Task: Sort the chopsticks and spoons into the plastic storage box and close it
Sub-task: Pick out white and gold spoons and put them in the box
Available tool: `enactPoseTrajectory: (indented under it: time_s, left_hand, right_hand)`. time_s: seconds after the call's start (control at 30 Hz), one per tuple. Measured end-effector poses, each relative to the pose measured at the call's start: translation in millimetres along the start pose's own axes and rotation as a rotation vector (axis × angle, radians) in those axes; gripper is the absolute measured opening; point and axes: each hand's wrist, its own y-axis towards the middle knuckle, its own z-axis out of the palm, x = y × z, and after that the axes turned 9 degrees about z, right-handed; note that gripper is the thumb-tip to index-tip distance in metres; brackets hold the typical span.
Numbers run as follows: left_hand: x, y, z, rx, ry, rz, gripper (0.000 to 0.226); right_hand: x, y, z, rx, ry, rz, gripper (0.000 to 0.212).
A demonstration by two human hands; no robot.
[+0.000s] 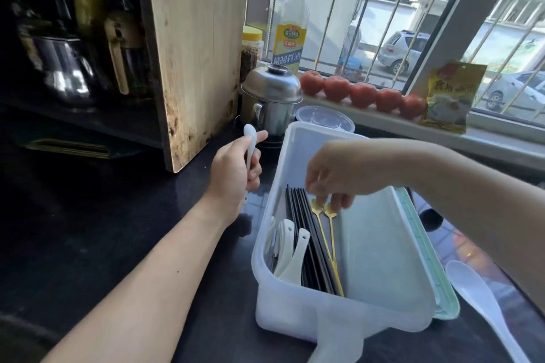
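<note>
Left hand (233, 171) fisted around white spoon (250, 144); right hand (333, 177) fingertips pinching gold spoons (327, 233) beside black chopsticks (303, 233) inside box (295, 309).

The desk (103, 215) is a dark, glossy counter that runs up to the window side at the far edge. A clear plastic storage box (295, 312) stands on it toward the near right, its lid open and leaning to the right. Just right of the box, near the desk's right edge, lies a large white plastic spoon (477, 295). At the far edge, behind the box, stands a steel pot (271, 103) with a domed lid, and just beside it sits a round clear plastic container (324, 119). A tall wooden board (197, 53) stands upright on the desk's far left part.
</note>
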Motion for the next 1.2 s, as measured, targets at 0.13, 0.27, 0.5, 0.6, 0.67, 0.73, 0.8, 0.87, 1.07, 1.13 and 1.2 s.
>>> enactPoseTrajectory:
  time_s: [0.13,0.27,0.5,0.6,0.67,0.73,0.8,0.87,1.07,1.13,1.2]
  left_hand:
    - [-0.3,-2.8,0.9,0.02,0.047,0.009,0.033]
    - [-0.9,-2.8,0.8,0.032,0.065,0.014,0.034]
    - [1.4,-2.9,-0.2,0.044,0.08,0.014,0.037]
    - [1.7,-3.9,-0.2,0.041,0.09,0.019,0.038]
    - [1.9,-4.4,0.0,0.038,0.091,0.02,0.038]
    - [1.6,-4.7,0.0,0.037,0.095,0.021,0.038]
    - [1.0,-4.7,0.0,0.038,0.097,0.019,0.038]
    - [1.2,-4.6,0.0,0.042,0.098,0.017,0.038]
    - [1.4,-5.1,-0.7,0.046,0.127,0.016,0.039]
    - [1.3,-5.2,-0.6,0.043,0.123,0.019,0.038]
    - [1.6,-5.3,-0.4,0.044,0.119,0.015,0.038]
  right_hand:
    - [13.5,8.2,24.3,0.213,-0.235,-0.026,0.024]
    - [18.8,21.7,38.2,0.236,-0.401,0.025,0.033]
    - [18.3,27.3,43.8,0.273,-0.38,0.054,0.035]
    - [18.5,29.2,45.5,0.244,-0.394,0.032,0.038]
    - [17.0,29.8,44.9,0.234,-0.391,0.021,0.034]
    - [14.9,29.5,43.2,0.232,-0.38,0.014,0.031]
    - [14.0,27.6,40.9,0.238,-0.343,0.014,0.029]
    - [13.9,27.4,38.8,0.254,-0.276,0.022,0.025]
    - [11.6,30.5,37.9,0.255,-0.044,0.05,0.014]
    - [11.3,30.6,38.6,0.251,-0.018,0.044,0.016]
    - [10.9,31.4,39.2,0.243,0.001,0.041,0.022]
